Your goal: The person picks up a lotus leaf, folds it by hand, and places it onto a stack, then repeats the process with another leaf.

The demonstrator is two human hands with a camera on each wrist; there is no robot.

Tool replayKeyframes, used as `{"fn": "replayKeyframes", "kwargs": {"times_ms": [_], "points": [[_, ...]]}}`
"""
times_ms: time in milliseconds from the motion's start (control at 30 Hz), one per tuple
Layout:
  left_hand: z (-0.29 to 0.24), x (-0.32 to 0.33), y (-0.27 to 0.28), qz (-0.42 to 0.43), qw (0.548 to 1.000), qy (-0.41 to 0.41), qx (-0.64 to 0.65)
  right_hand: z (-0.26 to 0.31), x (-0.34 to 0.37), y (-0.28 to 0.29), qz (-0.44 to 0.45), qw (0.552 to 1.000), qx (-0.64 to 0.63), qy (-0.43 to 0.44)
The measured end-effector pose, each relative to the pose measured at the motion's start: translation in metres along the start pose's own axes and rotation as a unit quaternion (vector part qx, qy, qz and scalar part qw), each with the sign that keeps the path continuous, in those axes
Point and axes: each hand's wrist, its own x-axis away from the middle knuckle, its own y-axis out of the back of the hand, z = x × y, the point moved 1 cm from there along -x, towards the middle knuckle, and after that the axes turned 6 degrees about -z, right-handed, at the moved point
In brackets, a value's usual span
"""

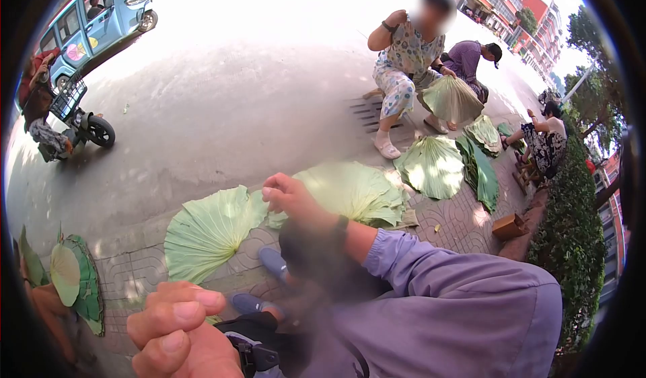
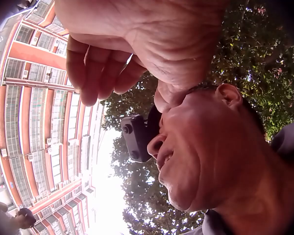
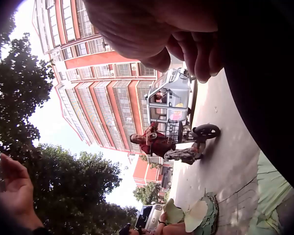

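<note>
My left hand (image 1: 185,331) is raised close to the head camera, its fingers loosely bent with nothing in them. In the left wrist view it hovers beside the head, near a small camera (image 2: 135,138) worn there. My right hand (image 1: 293,200) reaches out from a purple sleeve (image 1: 417,257), fingers loosely curled and holding nothing. In the head view it overlaps the gap between a spread lotus leaf (image 1: 205,230) and a pile of pale green lotus leaves (image 1: 350,190). Both lie on the paving by my blue shoes (image 1: 272,262).
A seated person (image 1: 410,62) holds a lotus leaf (image 1: 452,100) across from me; more leaves (image 1: 434,166) lie nearby. Other people sit at the right by a hedge (image 1: 572,243). A scooter (image 1: 74,119) and blue vehicle (image 1: 94,21) stand left. A brown box (image 1: 509,227) sits by the kerb.
</note>
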Motion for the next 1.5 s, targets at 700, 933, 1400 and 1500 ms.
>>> {"fn": "replayKeyframes", "kwargs": {"times_ms": [700, 933, 1400, 1500], "points": [[0.014, -0.012, 0.0, 0.05, 0.983, -0.151, 0.094, -0.01, -0.008, 0.004, 0.005, 1.0, -0.006, -0.019], [0.007, -0.008, -0.001, 0.047, 0.984, -0.141, 0.094, -0.009, -0.006, 0.003, 0.006, 1.0, -0.002, -0.02], [0.003, -0.016, 0.017, 0.084, 0.982, -0.104, 0.133, 0.005, -0.001, -0.002, 0.004, 1.0, 0.022, -0.016], [-0.006, -0.008, 0.023, 0.104, 0.988, -0.013, 0.117, 0.009, 0.001, -0.001, 0.002, 1.0, 0.025, 0.0]]}}
